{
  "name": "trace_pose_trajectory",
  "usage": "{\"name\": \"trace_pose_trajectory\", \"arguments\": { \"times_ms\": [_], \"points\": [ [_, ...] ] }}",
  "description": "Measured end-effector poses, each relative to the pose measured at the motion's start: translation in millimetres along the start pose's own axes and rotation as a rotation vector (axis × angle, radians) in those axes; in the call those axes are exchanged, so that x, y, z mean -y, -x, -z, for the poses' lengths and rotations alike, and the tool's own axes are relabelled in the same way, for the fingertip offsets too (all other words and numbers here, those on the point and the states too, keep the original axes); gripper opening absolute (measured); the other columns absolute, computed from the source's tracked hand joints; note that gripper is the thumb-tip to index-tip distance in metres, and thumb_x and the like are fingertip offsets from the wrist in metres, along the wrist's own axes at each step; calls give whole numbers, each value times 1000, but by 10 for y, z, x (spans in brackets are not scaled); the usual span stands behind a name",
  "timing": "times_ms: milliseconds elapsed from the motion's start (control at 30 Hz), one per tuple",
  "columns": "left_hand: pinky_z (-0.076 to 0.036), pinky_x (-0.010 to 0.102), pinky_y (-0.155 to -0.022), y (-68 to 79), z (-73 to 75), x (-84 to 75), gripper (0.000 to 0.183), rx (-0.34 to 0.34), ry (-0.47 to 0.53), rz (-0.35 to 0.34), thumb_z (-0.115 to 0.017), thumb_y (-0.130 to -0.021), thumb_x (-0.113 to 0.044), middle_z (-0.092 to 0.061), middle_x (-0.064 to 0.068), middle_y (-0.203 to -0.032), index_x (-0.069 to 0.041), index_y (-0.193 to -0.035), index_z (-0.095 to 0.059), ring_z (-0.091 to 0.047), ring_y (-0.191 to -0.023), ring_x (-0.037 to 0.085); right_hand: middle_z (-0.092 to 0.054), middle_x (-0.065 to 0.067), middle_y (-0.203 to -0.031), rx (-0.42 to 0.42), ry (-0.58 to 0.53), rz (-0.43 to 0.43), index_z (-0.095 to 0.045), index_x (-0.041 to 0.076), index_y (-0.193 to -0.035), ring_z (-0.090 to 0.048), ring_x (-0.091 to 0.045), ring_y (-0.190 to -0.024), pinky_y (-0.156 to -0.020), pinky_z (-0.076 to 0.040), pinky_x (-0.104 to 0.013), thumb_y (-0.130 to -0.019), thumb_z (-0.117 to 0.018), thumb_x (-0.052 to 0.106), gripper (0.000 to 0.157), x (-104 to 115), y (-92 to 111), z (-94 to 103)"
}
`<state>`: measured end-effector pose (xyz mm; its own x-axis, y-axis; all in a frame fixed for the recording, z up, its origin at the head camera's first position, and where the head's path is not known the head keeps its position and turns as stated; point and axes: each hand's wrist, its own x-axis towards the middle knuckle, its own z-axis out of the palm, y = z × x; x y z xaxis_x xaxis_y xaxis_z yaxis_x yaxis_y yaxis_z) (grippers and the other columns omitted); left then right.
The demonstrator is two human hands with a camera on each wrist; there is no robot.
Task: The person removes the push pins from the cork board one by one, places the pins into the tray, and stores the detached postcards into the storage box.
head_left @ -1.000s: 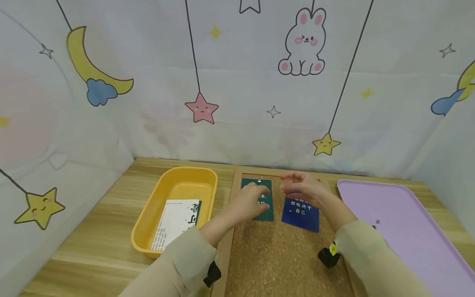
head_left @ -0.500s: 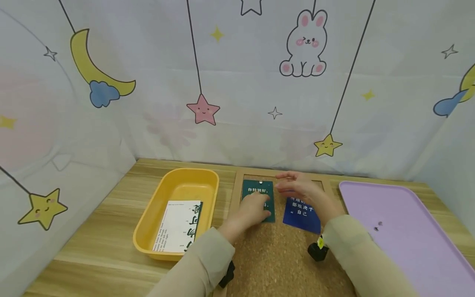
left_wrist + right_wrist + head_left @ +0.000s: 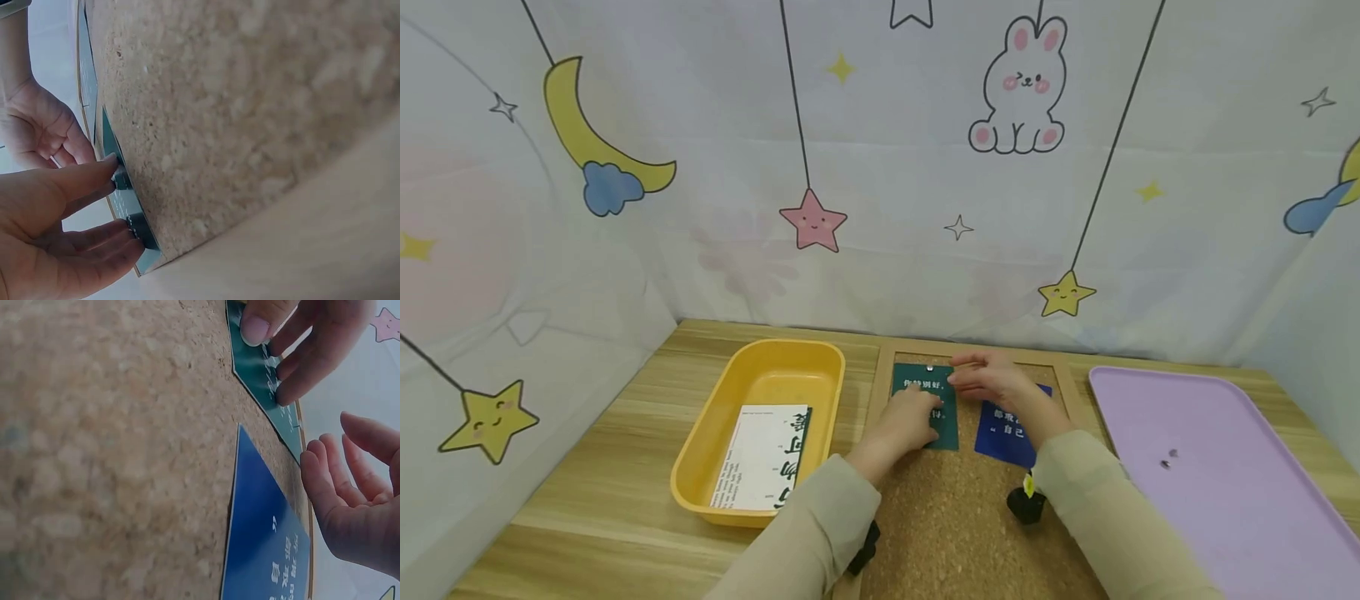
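Note:
A green card (image 3: 946,429) with white writing lies at the upper left of the cork board (image 3: 955,533), a small shiny pin (image 3: 929,367) at its top edge. My left hand (image 3: 910,415) rests on this card; in the left wrist view its thumb and fingers (image 3: 94,178) touch the card's face, spread apart. Beside the card's upper right corner is my right hand (image 3: 996,385), fingers loosely bent and nothing visible in them. Below the right hand lies a blue card (image 3: 1003,446) with white writing, set at a slant and partly covered by that hand and wrist.
Left of the board stands a yellow tray (image 3: 700,450) with white and dark printed cards (image 3: 760,454) in it. A purple tray (image 3: 1232,483) lies to the right, holding a few small pins (image 3: 1167,462). A cartoon-print cloth (image 3: 880,167) hangs behind the wooden table (image 3: 587,517).
My left hand has come down onto the green card, slightly rightward. My right hand has shifted left, from over the blue card toward the green card's upper right corner.

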<state>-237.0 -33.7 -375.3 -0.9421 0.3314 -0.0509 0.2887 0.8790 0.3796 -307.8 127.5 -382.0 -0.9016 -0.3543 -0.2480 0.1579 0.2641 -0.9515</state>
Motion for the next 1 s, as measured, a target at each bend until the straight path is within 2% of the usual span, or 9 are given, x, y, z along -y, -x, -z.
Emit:
{"name": "trace_pose_trajectory", "arguments": {
  "times_ms": [167,467,733,1000],
  "points": [
    [-42,42,-98,2,21,-4,38,15,15,13,-75,-78,-12,-57,17,-122,-6,-115,-66,-50,-118,33,-47,-28,-128,6,0,-5,-41,-11,-132,-60,-19,-95,-91,-48,-39,-89,-58,1,48,31,-36,-50],
    [-41,44,-99,15,41,-11,39,19,25,13,-76,-78,-12,-56,17,-125,-6,-115,-66,-48,-121,34,-51,-29,-124,1,56,14,-43,-12,-131,-59,-16,-91,-90,-48,-38,-87,-59,-1,48,31,-118,-118],
    [-40,44,-99,-4,32,-4,39,-4,8,9,-77,-77,-13,-58,16,-123,-6,-113,-67,-49,-120,34,-55,-26,-121,-94,117,17,-51,-8,-125,-58,-27,-101,-86,-50,-36,-85,-62,-2,42,60,-191,-171],
    [-39,43,-101,1,24,0,38,-14,18,-3,-77,-76,-12,-59,15,-123,-6,-113,-67,-46,-124,34,-59,-26,-113,-153,169,44,-55,-9,-120,-60,-25,-92,-78,-52,-33,-83,-63,-4,38,52,-252,-194]
  ]
}}
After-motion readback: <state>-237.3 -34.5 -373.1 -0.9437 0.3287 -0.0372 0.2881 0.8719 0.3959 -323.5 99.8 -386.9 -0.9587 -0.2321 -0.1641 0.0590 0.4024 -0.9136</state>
